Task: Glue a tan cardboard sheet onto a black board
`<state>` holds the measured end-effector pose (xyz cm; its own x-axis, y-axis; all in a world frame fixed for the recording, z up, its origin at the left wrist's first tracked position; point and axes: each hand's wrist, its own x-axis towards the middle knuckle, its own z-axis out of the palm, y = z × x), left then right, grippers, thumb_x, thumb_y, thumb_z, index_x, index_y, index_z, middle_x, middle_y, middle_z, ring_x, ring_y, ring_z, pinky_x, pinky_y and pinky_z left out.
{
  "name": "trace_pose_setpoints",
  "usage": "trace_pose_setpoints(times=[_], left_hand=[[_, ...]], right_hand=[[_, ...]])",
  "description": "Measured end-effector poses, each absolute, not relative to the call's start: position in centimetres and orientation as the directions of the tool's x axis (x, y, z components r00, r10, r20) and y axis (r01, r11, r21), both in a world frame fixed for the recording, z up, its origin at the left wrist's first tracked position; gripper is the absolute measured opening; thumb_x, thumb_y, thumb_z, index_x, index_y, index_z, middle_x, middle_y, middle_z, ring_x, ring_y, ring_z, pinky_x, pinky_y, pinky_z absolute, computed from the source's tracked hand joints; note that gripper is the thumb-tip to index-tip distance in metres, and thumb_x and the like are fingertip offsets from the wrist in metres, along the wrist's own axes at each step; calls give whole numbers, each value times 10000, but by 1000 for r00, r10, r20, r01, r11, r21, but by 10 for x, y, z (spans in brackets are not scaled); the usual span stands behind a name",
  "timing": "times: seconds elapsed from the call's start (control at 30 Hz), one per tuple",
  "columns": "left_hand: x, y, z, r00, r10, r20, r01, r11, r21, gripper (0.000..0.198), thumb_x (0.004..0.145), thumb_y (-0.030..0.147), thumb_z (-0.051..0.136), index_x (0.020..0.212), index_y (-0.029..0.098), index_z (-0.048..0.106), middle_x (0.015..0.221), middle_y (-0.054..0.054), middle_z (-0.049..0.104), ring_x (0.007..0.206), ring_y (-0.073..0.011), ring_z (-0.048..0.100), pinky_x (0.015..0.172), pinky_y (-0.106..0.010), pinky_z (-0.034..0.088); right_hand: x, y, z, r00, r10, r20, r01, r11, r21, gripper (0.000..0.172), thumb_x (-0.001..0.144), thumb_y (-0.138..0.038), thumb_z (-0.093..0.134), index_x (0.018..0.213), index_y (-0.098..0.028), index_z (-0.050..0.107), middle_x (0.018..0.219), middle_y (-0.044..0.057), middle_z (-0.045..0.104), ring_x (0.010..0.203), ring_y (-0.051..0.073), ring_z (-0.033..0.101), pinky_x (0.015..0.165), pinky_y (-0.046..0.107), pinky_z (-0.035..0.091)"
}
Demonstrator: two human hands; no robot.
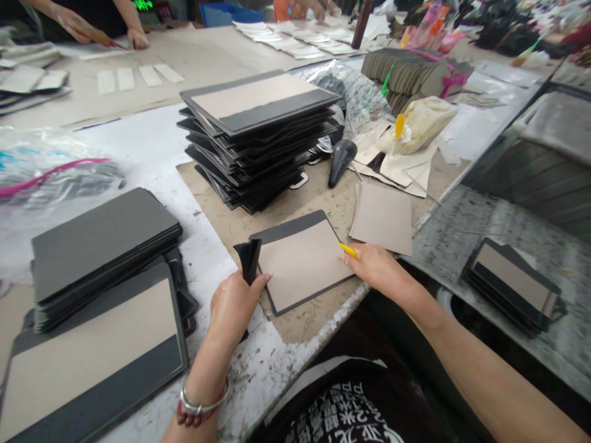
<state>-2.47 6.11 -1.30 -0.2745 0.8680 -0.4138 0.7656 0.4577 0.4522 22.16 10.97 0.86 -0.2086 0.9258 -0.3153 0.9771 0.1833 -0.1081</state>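
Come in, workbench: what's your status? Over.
Left hand: grip on folded black material. Right hand: grip on yellow tool. Dark-edged panel flat between them. Tall stack beyond, not covering it.

Bright, diffuse light; soft shadows; glints on clear plastic point(356, 97); edges blurred.

They wear a white-lettered dark top point(341, 400), silver bangle point(197, 408) and red beads point(189, 419)

The left hand point(236, 300) grips folded black material point(250, 257), its thumb at a beige-faced black panel point(300, 264); the right hand point(372, 266) holds a small yellow tool point(348, 250) at the panel's opposite edge.
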Motion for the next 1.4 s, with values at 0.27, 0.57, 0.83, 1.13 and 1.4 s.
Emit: trace_pose_setpoints(times=[0.27, 0.57, 0.83, 1.13, 1.4], left_hand=[[-24, 61, -14, -247, 880, -405, 781, 429, 454, 231, 834, 397, 500, 783, 194, 598, 647, -70, 610, 652, -255, 588, 577, -303, 342], [-27, 59, -21, -275, 885, -375, 688, 454, 566, 207, 797, 374, 552, 719, 185, 589, 606, -50, 613, 605, -223, 593, 561, -293, 378], [-29, 44, -20, -333, 927, -171, 601, 348, 719, 273, 819, 372, 501, 875, 148, 646, 763, -83, 649, 768, -254, 627, 716, -363, 493], [-23, 24, -43, 16, 970, 241, 827, -149, 543, 291, 845, 244, 524, 1104, 127, 589, 1156, -127, 597, 1120, -270, 513, 983, -431, 426], [-25, 22, -46, 71, 956, 283, 852, -206, 482, 340, 880, 278, 490, 1159, 93, 550, 1176, -148, 583, 1137, -269, 503, 997, -420, 413]], right_hand=[[223, 109, 0, -171, 935, -312, 985, 160, -60, 222, 930, -272, 466, 915, -131, 637, 832, 108, 654, 813, 266, 624, 650, 279, 434], [227, 110, -6, -204, 928, -313, 979, 187, -85, 212, 933, -255, 442, 900, -147, 621, 843, 95, 651, 832, 267, 618, 671, 284, 430], [226, 109, -8, -208, 941, -267, 977, 187, -103, 221, 926, -240, 453, 942, -131, 645, 817, 107, 655, 806, 282, 623, 665, 301, 436], [228, 112, -9, -198, 940, -279, 973, 154, -173, 231, 923, -264, 462, 948, -125, 644, 876, 113, 655, 842, 272, 612, 687, 290, 424], [228, 113, -8, -187, 938, -293, 975, 139, -175, 234, 917, -253, 459, 922, -113, 647, 837, 110, 656, 808, 253, 615, 673, 274, 418]])
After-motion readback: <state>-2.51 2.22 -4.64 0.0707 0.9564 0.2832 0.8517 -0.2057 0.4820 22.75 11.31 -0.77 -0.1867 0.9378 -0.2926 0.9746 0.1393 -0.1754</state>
